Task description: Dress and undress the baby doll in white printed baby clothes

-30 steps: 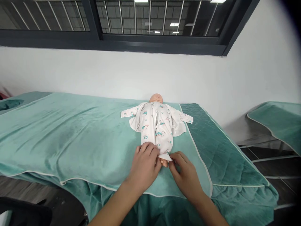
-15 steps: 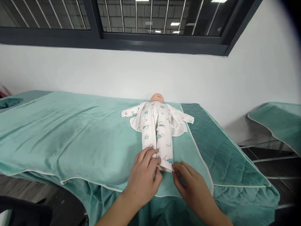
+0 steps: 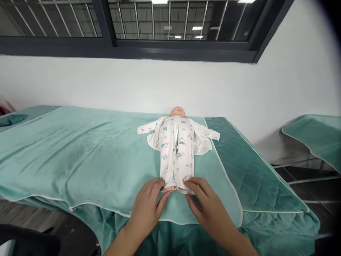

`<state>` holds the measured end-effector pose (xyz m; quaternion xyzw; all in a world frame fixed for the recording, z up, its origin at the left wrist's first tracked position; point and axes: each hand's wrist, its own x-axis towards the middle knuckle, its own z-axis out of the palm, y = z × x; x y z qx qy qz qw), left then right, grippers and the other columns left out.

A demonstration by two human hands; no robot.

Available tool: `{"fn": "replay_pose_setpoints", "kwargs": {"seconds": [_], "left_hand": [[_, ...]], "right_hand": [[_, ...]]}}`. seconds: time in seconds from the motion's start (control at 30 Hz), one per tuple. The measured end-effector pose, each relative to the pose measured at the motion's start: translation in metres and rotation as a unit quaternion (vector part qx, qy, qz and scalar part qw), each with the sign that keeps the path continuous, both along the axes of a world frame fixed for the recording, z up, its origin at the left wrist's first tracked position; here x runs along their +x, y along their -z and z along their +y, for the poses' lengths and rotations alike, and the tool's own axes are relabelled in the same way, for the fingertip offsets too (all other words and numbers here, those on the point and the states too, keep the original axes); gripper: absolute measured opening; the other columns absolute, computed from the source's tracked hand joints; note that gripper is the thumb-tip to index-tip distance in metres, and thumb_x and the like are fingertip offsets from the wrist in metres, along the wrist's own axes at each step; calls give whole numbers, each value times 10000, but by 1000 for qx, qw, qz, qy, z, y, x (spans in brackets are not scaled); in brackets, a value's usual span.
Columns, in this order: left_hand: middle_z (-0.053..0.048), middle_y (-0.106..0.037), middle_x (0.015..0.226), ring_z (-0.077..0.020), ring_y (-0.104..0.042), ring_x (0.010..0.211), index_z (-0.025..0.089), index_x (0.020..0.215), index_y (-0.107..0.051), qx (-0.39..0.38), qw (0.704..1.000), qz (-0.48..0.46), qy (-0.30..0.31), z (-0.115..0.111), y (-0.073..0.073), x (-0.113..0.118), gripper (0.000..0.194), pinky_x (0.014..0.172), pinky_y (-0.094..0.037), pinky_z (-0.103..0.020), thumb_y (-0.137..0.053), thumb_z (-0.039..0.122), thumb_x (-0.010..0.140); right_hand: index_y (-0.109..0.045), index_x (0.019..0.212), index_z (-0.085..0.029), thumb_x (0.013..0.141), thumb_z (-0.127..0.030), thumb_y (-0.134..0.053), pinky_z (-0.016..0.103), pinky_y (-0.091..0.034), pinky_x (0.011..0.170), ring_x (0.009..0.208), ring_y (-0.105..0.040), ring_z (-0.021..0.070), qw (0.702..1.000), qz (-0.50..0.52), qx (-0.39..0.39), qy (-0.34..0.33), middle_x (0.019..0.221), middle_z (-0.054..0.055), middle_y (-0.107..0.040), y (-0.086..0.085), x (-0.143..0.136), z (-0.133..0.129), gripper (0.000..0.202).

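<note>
The doll (image 3: 177, 111) lies straight ahead of us on the bed, its long axis running away from our fingers, its smooth, rounded head by the white wall (image 3: 133, 83) and its legs toward us. White printed trousers (image 3: 183, 160) cover the legs as two soft, straight tubes, lightly creased; the thin jacket (image 3: 204, 144) spreads beneath, its sleeves angled outward. Our left hand (image 3: 145, 208) is nearer the left cuff (image 3: 165, 185), where a bit of foot (image 3: 170, 188) shows; our right hand (image 3: 210, 209) is nearer the right cuff (image 3: 186, 190). On each hand, the thumb and fingers curve to a narrow gap at the hem, touching the cloth; we cannot tell whether either pinches it firmly. Under the doll is a plush, pale green blanket (image 3: 106, 156) with piped edges, then a darker, quilted cover (image 3: 253, 185) to the right.
</note>
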<state>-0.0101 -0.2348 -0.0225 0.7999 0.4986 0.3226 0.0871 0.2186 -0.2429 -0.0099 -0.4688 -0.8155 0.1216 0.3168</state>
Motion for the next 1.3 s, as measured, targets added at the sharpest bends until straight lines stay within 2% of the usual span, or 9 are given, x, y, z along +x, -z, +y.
{"fn": "replay_pose_setpoints", "kwargs": {"seconds": [0.13, 0.27, 0.37, 0.47, 0.6, 0.87, 1.0, 1.17, 1.3], "left_hand": [[-54, -661, 1006, -192, -618, 939, 223, 998, -588, -41, 999, -13, 11, 10, -3, -13, 145, 831, -515, -335, -459, 290, 992], [-64, -656, 1021, -208, -590, 988, 208, 989, -594, -12, 999, -6, -34, 48, -4, -27, 187, 878, -499, -365, -412, 249, 996], [-83, -651, 1156, -265, -538, 1126, 206, 1126, -614, 31, 996, 62, -56, 89, -6, -31, 240, 975, -464, -443, -470, 174, 936], [-99, -608, 1293, -312, -463, 1260, 194, 1221, -602, 30, 993, 98, -59, 125, -11, -26, 373, 1026, -438, -484, -550, 143, 855], [-119, -620, 1279, -347, -417, 1314, 164, 1140, -659, -2, 991, 126, -52, 154, -14, -15, 341, 1052, -420, -509, -545, 122, 821], [-146, -642, 1145, -313, -478, 1237, 164, 1032, -697, 9, 993, 118, -8, 179, -7, -8, 265, 1038, -437, -465, -488, 148, 870], [-151, -630, 1076, -300, -513, 1161, 156, 983, -686, 31, 994, 106, 12, 190, -10, -1, 246, 1043, -437, -449, -470, 129, 869], [-154, -634, 1054, -297, -548, 1052, 156, 975, -652, 17, 997, 63, 29, 197, -6, 5, 216, 946, -482, -455, -466, 138, 865], [-120, -645, 989, -306, -552, 1060, 183, 974, -626, 24, 996, 68, 49, 192, 0, 1, 156, 1072, -385, -519, -543, 196, 843]], "right_hand": [[-515, 1296, -280, 983, -208, -509, 374, -511, 978, 1164, -564, 205, 999, 42, -8, -13, 1237, 79, -577, 0, 7, 6, 322], [-559, 1171, -237, 996, -181, -444, 362, -510, 926, 1093, -587, 202, 997, 68, 22, 38, 1171, 82, -602, 3, 30, 39, 217], [-576, 1180, -210, 975, -136, -420, 410, -480, 953, 1126, -555, 242, 994, -4, 67, 90, 1196, 98, -604, 5, 43, 77, 268], [-615, 1123, -185, 936, -76, -438, 401, -445, 976, 1128, -525, 255, 989, -92, 74, 87, 1162, 93, -630, 5, 44, 110, 280], [-645, 990, -173, 916, -95, -506, 353, -423, 937, 1050, -529, 244, 980, -171, 68, 80, 1101, 96, -643, 7, 32, 133, 176], [-627, 977, -175, 946, -159, -498, 344, -357, 826, 985, -516, 244, 966, -202, 62, 148, 1081, 94, -626, 13, 23, 141, 134], [-622, 1008, -179, 957, -165, -474, 345, -339, 808, 984, -506, 244, 969, -186, 66, 147, 1080, 96, -620, 9, 22, 150, 158], [-619, 1045, -168, 968, -180, -457, 336, -347, 802, 975, -498, 244, 976, -150, 62, 144, 1064, 100, -615, 8, 25, 157, 180], [-632, 1036, -180, 953, -185, -488, 341, -344, 815, 989, -505, 244, 979, -153, 54, 127, 1059, 88, -631, 14, 28, 153, 166]]}}
